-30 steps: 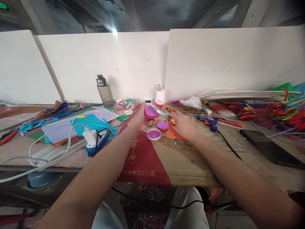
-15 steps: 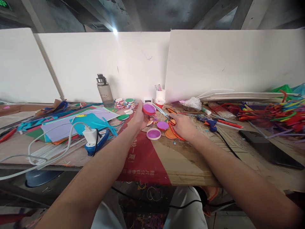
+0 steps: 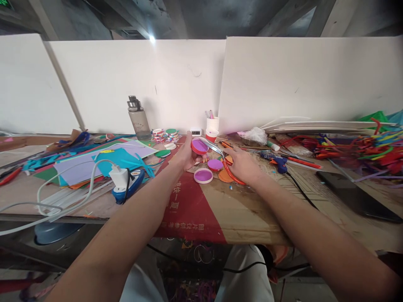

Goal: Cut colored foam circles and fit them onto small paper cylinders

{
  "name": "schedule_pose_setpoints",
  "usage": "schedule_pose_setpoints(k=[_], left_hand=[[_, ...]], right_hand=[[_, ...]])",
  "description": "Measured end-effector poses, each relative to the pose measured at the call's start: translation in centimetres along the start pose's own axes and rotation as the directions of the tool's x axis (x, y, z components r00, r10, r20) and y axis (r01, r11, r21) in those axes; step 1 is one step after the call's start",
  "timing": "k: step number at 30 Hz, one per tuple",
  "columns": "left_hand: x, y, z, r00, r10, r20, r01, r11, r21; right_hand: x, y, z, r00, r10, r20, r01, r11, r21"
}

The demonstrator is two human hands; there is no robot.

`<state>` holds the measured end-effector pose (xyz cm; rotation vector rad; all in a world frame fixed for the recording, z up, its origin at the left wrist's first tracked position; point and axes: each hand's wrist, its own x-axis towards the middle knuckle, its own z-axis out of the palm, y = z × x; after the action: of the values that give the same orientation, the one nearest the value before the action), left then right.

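My left hand is closed on a shallow round piece, purple inside with a red rim, tilted toward me above the table. My right hand grips orange-handled scissors. Their metal blades reach left to the rim of the held piece; whether they touch it I cannot tell. Beneath, a purple disc with a red side and a purple disc with a pale rim lie on the cardboard. An orange disc sits partly under the scissors.
A water bottle, stacks of rimmed discs and paper cups stand along the back. Coloured sheets and a power strip lie left. At right are a glue gun, a black phone and tangled coloured strips.
My left hand has moved slightly right with the round piece, which now tilts more. The scissor blades have shifted a little, staying close to its rim.
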<state>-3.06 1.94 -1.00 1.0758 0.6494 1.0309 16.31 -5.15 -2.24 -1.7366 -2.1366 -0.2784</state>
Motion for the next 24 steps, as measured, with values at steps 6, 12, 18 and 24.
schedule_pose_setpoints(k=[6, 12, 18, 24], left_hand=[[0.0, 0.5, -0.4, 1.0, -0.025, 0.013, 0.025, 1.0, -0.012], [0.1, 0.7, -0.7, 0.999, 0.046, -0.027, -0.048, 0.995, -0.083], [0.4, -0.2, -0.5, 0.995, 0.094, -0.037, -0.098, 0.988, -0.119], [0.1, -0.6, -0.3, 0.996, -0.023, 0.084, 0.029, 0.997, -0.065]], right_hand=[[-0.1, -0.1, -0.1, 1.0, -0.014, -0.004, 0.014, 1.0, -0.017], [0.0, 0.0, 0.1, 1.0, 0.013, -0.009, -0.013, 1.0, -0.003], [0.0, 0.1, 0.1, 1.0, 0.018, -0.005, -0.018, 1.0, 0.019], [0.0, 0.1, 0.3, 0.999, 0.051, 0.018, -0.05, 0.999, -0.009]])
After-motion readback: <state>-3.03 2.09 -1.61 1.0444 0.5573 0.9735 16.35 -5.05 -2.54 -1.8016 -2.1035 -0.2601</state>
